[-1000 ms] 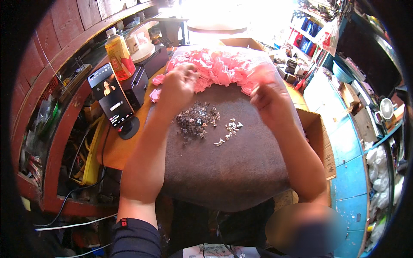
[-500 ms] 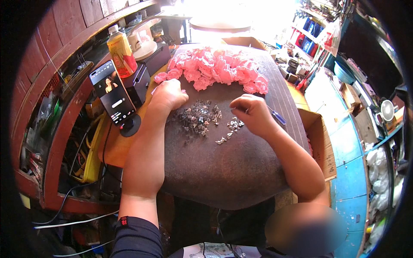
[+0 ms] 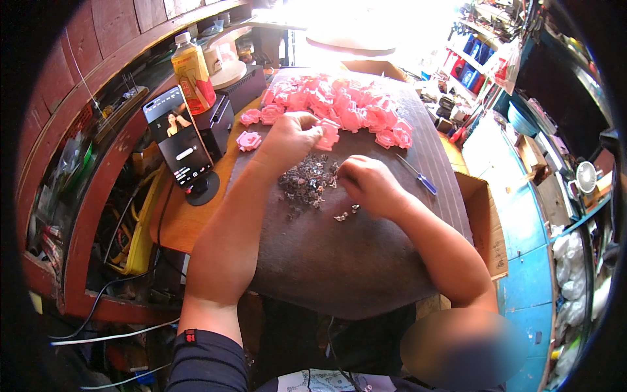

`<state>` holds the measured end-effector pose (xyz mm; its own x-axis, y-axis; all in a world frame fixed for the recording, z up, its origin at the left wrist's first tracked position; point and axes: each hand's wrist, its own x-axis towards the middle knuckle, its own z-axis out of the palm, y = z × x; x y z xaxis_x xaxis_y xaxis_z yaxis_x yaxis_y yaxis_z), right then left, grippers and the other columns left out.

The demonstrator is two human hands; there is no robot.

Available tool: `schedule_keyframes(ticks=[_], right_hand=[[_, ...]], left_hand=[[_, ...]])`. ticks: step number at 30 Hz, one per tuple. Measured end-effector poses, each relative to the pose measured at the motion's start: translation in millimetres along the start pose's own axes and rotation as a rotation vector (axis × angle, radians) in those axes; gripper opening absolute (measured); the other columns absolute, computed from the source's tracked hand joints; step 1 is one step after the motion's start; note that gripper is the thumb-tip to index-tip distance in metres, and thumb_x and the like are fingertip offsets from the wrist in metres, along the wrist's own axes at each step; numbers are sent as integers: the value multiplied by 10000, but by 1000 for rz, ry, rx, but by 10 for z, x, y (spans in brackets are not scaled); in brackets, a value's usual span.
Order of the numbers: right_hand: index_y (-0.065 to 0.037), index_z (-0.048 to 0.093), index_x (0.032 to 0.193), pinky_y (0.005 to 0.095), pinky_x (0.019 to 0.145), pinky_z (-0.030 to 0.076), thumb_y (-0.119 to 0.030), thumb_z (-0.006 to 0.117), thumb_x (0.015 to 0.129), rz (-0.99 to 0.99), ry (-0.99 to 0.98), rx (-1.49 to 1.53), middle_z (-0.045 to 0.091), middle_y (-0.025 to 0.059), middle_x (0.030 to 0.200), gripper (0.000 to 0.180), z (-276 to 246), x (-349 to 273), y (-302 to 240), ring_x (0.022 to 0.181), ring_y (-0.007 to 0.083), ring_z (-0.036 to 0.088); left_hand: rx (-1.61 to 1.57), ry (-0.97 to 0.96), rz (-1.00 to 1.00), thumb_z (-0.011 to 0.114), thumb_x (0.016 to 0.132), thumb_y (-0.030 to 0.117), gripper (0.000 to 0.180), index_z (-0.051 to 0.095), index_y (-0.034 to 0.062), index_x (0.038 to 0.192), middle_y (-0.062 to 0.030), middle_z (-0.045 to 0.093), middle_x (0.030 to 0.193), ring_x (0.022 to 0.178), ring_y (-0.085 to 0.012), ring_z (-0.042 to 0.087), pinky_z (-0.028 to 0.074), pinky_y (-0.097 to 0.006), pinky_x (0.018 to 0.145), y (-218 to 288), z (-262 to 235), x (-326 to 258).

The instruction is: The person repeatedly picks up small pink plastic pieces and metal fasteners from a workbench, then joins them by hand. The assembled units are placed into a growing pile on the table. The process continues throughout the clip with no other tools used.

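My left hand [image 3: 292, 138] is closed in a pinch on a pink flower-shaped piece [image 3: 329, 134], raised just in front of a heap of similar pink pieces [image 3: 346, 104]. My right hand [image 3: 373, 185] hovers at the right side of a pile of small dark and silvery metal parts [image 3: 305, 181]. Its fingers are curled together, and whatever may be between them is hidden. Several loose metal parts [image 3: 341, 217] lie just below that hand. One lone pink piece [image 3: 249, 140] rests at the table's left edge, beyond my left forearm.
A blue-handled screwdriver [image 3: 426, 183] lies on the dark tabletop [image 3: 339, 261], right of my right hand. On the left, a phone [image 3: 177, 137] stands on a round holder, with a drink bottle [image 3: 194, 75] behind it. A cardboard box [image 3: 486, 219] sits beyond the right edge.
My left hand has moved right from the table's left side and now holds a pink piece. A lone pink piece shows where it was. My right hand has shifted slightly toward the metal pile.
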<state>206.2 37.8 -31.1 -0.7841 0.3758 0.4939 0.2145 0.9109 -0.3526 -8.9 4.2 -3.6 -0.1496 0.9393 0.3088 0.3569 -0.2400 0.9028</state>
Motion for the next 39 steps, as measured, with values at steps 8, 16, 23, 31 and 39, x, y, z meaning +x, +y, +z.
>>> schedule_keyframes(ticks=[8,16,23,31,39], right_hand=[[-35,604,893,227,532,426,-161,584,996,527,179,872,569,-11,696,164,-278,-86,84,583,62,518],[-54,604,913,220,521,392,-166,561,1007,571,124,892,548,-20,681,153,-273,-100,77,567,65,491],[-29,638,976,220,533,398,-101,595,972,527,148,938,568,-10,710,84,-316,-113,68,588,68,509],[-16,644,968,217,543,401,-56,618,940,502,150,914,579,-12,739,56,-296,-124,113,598,65,500],[7,666,904,238,590,446,-86,643,905,486,242,735,618,-8,764,95,-330,-132,116,663,55,529]], left_hand=[[265,-191,336,607,911,85,119,665,1,971,-101,691,794,716,-121,666,531,-278,630,217,354,-231],[645,-192,599,642,914,233,194,707,62,977,-147,689,787,730,-312,686,533,-388,673,197,435,-253],[587,-164,512,634,914,251,195,719,75,922,-140,681,757,731,-321,677,528,-409,678,239,417,-259],[596,-173,577,656,897,199,165,722,60,955,-164,680,779,707,-311,683,529,-387,659,195,418,-248],[99,-133,166,587,942,71,271,656,-37,1180,-31,667,758,675,-53,609,512,-256,603,232,421,-246]])
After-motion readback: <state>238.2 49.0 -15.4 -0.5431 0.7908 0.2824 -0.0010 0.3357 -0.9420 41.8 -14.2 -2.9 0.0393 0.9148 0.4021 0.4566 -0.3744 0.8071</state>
